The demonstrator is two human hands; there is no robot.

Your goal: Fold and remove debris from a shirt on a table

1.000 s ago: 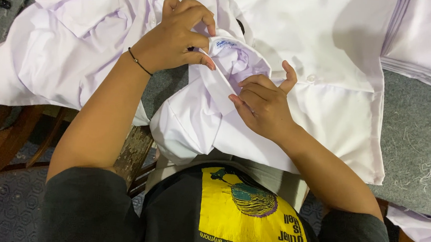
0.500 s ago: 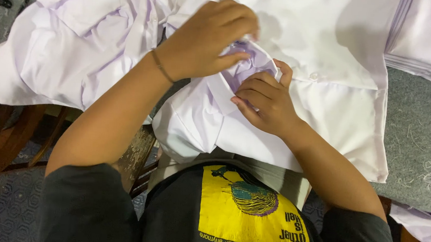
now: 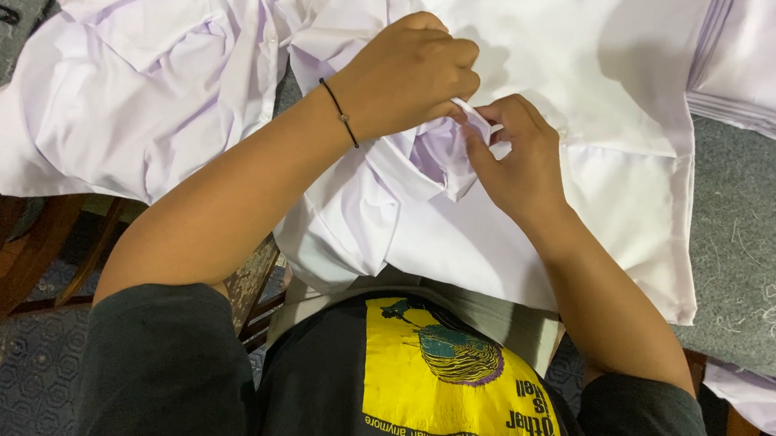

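Observation:
A white shirt (image 3: 602, 194) lies spread over a grey felt table (image 3: 749, 255), its collar end bunched toward me. My left hand (image 3: 413, 73), a thin black band on its wrist, is closed over the collar (image 3: 435, 163) from above and pinches a fold of cloth. My right hand (image 3: 519, 158) meets it from the right, fingertips gripping the same fold. The two hands touch at the collar. What lies under the fingers is hidden.
More white shirts (image 3: 138, 81) lie crumpled at the left. A neat stack of folded white cloth (image 3: 759, 60) sits at the top right. A wooden chair frame (image 3: 24, 243) shows at the lower left, above a patterned floor. Another white piece (image 3: 750, 396) hangs at the lower right.
My left hand has moved right and down onto the collar, closing over it. My right hand has shifted up to meet it, and the collar is now more bunched.

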